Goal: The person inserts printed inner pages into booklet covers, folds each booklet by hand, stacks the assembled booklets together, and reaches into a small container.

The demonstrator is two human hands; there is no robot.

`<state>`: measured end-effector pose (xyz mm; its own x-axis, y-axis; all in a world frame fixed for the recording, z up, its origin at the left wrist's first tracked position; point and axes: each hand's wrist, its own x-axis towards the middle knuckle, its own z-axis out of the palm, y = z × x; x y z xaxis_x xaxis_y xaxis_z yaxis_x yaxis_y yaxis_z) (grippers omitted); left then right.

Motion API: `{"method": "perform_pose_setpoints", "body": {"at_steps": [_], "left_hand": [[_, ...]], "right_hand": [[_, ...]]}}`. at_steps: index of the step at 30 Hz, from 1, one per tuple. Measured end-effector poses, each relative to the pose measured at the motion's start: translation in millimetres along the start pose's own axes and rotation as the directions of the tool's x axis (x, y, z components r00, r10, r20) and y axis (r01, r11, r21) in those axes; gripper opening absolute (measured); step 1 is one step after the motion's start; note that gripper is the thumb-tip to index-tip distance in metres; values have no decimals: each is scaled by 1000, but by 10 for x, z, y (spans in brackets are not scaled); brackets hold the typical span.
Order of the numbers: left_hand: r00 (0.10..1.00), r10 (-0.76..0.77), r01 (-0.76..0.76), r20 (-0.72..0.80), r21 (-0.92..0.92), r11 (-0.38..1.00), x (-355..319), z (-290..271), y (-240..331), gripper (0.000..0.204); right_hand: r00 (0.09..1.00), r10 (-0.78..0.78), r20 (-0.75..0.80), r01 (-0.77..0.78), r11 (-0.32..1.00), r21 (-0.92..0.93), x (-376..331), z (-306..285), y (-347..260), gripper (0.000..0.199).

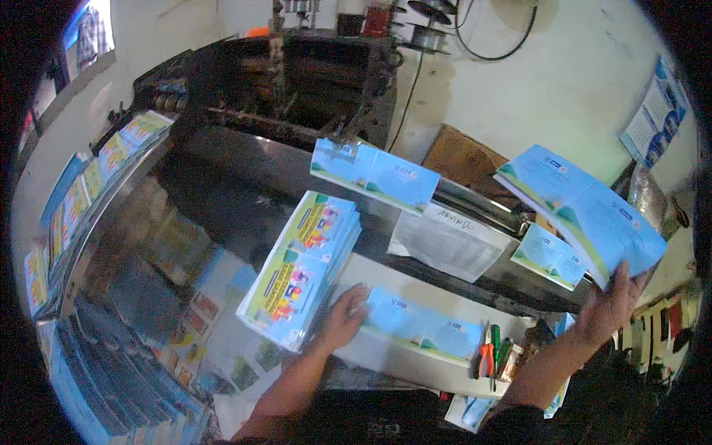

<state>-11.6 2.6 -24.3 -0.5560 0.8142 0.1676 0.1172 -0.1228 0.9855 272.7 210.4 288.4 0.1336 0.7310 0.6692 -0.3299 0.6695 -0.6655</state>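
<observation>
Left hand [343,320], middle of frame: fingertips blurred. Right hand [612,302], lower right: blurred at blue sheets [593,204], whose smallest print is illegible. Blue stacks [111,371], lower left, and window [94,33], upper left: cut off by dark rim. Machine [311,81], top: insides lost in shadow.

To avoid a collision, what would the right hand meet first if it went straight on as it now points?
The blue printed sheets, which the right hand already holds, come first; beyond them, perhaps the silvery bundle, though depth is unclear.
</observation>
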Motion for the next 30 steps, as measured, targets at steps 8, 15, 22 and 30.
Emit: {"method": "perform_pose_setpoints", "body": {"at_steps": [8,15,22,30], "left_hand": [[1000,12,-11,6,-193,981,-70,-1,38,41],[986,-137,150,98,-145,978,-84,-64,152,37],[976,-165,197,139,-260,945,-97,-63,-194,36],[982,-114,93,149,140,986,-17,-99,270,34]], "right_hand": [[945,284,165,-263,955,-140,-951,-306,232,64],[588,781,211,-703,622,-346,-2102,-1180,961,65],[428,867,256,-756,498,-425,-2255,-1252,986,67],[550,798,246,-329,477,-815,-2360,-1626,1343,63]]}}
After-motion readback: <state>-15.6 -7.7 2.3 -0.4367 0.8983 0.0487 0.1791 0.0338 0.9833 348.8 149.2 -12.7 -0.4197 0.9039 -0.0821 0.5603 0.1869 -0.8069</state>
